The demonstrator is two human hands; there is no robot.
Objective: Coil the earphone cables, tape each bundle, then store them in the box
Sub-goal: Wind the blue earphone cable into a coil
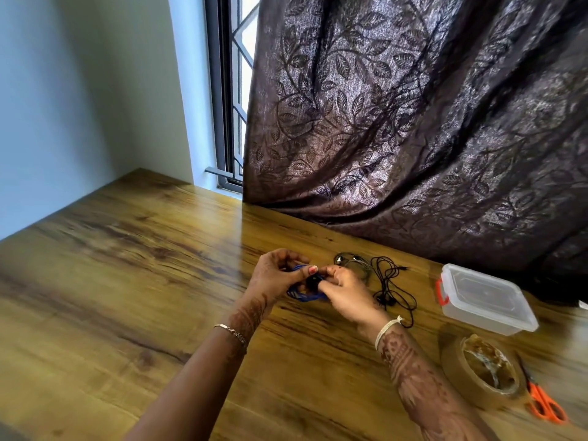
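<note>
We see the left hand point(280, 276) and right hand point(345, 294) both pinching a coiled blue earphone cable point(302, 296) held between them. Loose black earphones point(389, 281) lie just beyond the right hand, and the plastic box point(483, 297) is farther right.

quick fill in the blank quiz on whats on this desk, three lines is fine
1. The left hand and right hand hold a coiled cable whose colour is ____.
2. The loose earphones lying on the table are ____.
3. The scissors beside the tape have ____ handles.

Missing words: blue; black; orange
</note>
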